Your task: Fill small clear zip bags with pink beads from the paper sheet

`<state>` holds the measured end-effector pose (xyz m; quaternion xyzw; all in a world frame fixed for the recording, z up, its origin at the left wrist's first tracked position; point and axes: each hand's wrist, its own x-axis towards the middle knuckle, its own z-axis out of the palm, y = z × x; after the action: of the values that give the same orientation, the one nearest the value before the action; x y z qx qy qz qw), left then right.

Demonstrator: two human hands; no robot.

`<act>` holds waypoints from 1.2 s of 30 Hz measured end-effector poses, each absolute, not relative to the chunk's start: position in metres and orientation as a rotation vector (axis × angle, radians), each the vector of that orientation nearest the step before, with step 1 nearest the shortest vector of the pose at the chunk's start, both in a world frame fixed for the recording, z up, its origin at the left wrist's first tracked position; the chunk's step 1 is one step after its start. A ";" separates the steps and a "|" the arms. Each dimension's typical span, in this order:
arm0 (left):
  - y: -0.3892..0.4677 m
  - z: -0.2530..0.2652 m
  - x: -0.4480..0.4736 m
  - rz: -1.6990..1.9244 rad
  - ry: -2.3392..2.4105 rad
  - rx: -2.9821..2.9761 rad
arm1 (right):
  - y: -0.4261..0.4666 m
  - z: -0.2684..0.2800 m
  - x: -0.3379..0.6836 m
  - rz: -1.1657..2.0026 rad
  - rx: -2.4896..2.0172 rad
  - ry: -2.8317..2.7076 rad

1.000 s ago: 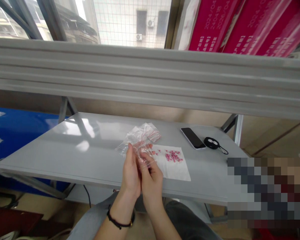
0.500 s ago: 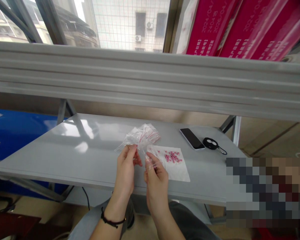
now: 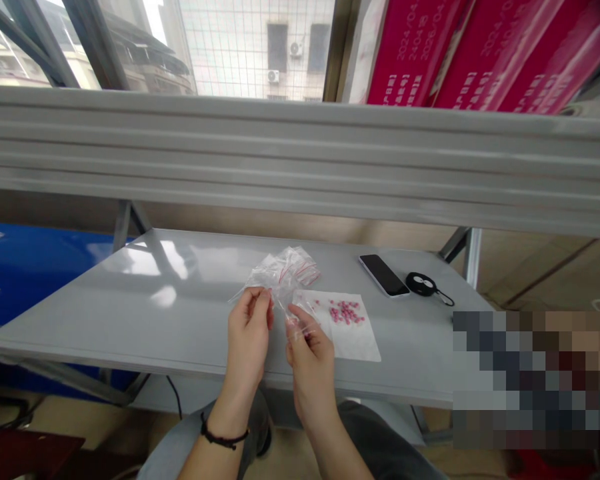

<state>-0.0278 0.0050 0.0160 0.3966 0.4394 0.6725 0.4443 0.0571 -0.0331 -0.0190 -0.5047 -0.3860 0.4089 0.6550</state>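
Both my hands are over the grey table in the head view. My right hand [image 3: 310, 350] is closed on a small clear zip bag [image 3: 284, 298], thumb on top; a little pink shows by its thumb. My left hand [image 3: 249, 327] has its fingers curled and thumb and forefinger pinched at the bag's left edge, though the clear film makes the exact grip hard to see. Just behind lies a loose pile of clear zip bags [image 3: 297, 262] with red seal lines. Pink beads [image 3: 347, 312] rest on a white paper sheet [image 3: 357, 347] right of my hands.
A phone [image 3: 384, 275] and a round black case with a loop [image 3: 421, 285] lie at the table's [image 3: 180, 320] right. A grey shelf beam [image 3: 280, 160] crosses above, with magenta boxes [image 3: 460, 60] on it. A pixelated area covers the lower right.
The fingers of my left hand have curled in, and the hand has shifted slightly left. My right hand has moved a little left with the bag. The things on the table stay in place.
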 end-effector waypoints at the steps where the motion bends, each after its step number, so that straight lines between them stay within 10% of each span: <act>1: 0.005 0.016 -0.028 1.660 1.087 0.965 | -0.033 -0.019 0.058 0.931 -1.144 -0.876; 36: 0.009 0.020 -0.043 1.500 1.006 0.988 | -0.032 -0.023 0.059 1.237 -0.972 -0.814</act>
<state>-0.0434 0.0090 0.0201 0.4112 0.4189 0.6244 0.5154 0.0586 -0.0321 -0.0232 -0.4250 -0.3558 0.5407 0.6328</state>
